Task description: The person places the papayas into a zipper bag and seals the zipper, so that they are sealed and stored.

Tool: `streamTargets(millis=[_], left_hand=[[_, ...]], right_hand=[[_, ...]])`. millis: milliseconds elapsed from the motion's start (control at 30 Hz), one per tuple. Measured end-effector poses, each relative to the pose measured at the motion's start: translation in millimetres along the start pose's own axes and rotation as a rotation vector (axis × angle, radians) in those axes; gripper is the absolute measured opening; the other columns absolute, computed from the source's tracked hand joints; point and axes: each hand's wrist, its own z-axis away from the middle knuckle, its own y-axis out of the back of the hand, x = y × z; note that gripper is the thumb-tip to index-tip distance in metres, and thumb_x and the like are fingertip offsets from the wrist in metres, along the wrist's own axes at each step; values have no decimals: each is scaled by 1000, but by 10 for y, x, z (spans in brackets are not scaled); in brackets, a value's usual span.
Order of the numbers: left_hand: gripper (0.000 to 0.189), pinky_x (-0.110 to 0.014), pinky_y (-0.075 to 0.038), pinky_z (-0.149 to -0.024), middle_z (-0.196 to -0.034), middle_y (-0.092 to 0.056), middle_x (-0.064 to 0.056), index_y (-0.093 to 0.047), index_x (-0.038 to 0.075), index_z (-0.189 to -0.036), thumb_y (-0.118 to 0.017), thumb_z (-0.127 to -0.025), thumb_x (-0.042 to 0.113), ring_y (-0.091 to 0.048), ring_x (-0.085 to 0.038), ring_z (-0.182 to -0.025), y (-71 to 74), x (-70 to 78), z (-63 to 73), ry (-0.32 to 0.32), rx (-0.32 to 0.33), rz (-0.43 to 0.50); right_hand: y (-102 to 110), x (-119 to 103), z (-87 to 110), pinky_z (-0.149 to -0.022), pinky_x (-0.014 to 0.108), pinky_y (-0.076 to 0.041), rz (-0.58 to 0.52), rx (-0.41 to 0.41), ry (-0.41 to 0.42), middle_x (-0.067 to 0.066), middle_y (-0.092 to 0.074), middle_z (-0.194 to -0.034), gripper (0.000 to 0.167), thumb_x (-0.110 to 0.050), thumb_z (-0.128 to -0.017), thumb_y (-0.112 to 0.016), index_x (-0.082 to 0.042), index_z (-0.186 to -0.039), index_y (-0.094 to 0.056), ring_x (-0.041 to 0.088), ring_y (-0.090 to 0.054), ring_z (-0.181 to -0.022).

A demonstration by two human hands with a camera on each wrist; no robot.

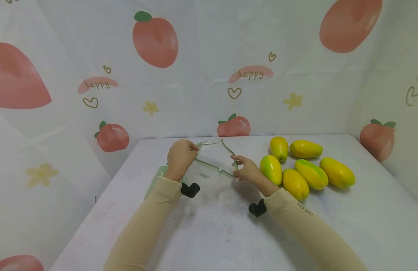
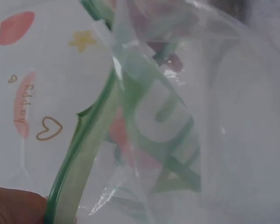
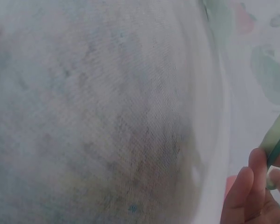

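Observation:
A clear plastic bag with a green-edged mouth (image 1: 210, 166) is held spread between both hands above the table. My left hand (image 1: 180, 159) pinches the left side of the mouth. In the left wrist view the bag's clear film (image 2: 168, 121) carries white and green print, and part of the thumb (image 2: 16, 205) shows at the green edge. My right hand (image 1: 248, 171) pinches the right side of the rim between thumb and fingers. The right wrist view shows those fingers (image 3: 256, 179) on the green strip (image 3: 276, 137). Most left-hand fingers are hidden.
Several yellow-green oval fruits, like mangoes or papayas (image 1: 311, 174), lie on the table (image 1: 215, 233) just right of my right hand. A flat light-green packet (image 1: 155, 180) lies partly under my left forearm. A fruit-printed cloth (image 1: 195, 90) stands behind.

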Motion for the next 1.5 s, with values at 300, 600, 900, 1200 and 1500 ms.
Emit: streamTargets(millis=[300, 600, 900, 1200, 1500], left_hand=[[24, -21, -31, -43, -78, -72, -3, -78, 13, -93, -58, -81, 5, -43, -12, -49, 9, 39, 33, -16, 4, 82], [24, -23, -43, -46, -71, -66, -3, -74, 10, -94, -54, -84, 5, -58, -11, -52, -263, 88, 107, -47, -26, 182], [20, -24, -45, -48, -72, -65, -3, -73, 9, -92, -56, -83, 5, -59, -9, -50, -451, 111, 147, -98, -31, 218], [21, -25, -45, -48, -73, -63, -2, -73, 10, -92, -56, -82, 4, -59, -8, -49, -530, 112, 152, -101, -37, 217], [20, -24, -45, -48, -74, -62, -3, -73, 9, -92, -56, -82, 4, -58, -9, -49, -530, 118, 170, -97, -49, 227]], right_hand=[[-8, -22, 11, -73, 24, -55, -23, -8, -30, 15, -54, -134, 64, -6, -88, -64, -14, -147, -40, 17, -58, -76], [-51, -72, 15, -73, 24, -55, -40, -19, -1, 17, -52, -137, 66, -5, -89, -64, -15, -149, -38, 16, -56, -70], [-83, -109, 25, -75, 27, -56, -24, 5, 25, 18, -53, -136, 65, -6, -88, -65, -14, -148, -40, 18, -59, -84], [-88, -135, 33, -75, 28, -56, -37, 3, 43, 19, -55, -134, 66, -4, -87, -65, -12, -147, -40, 22, -60, -91], [-76, -148, 43, -77, 29, -57, -39, -7, 36, 21, -53, -135, 66, -6, -87, -66, -12, -148, -40, 21, -61, -90]])
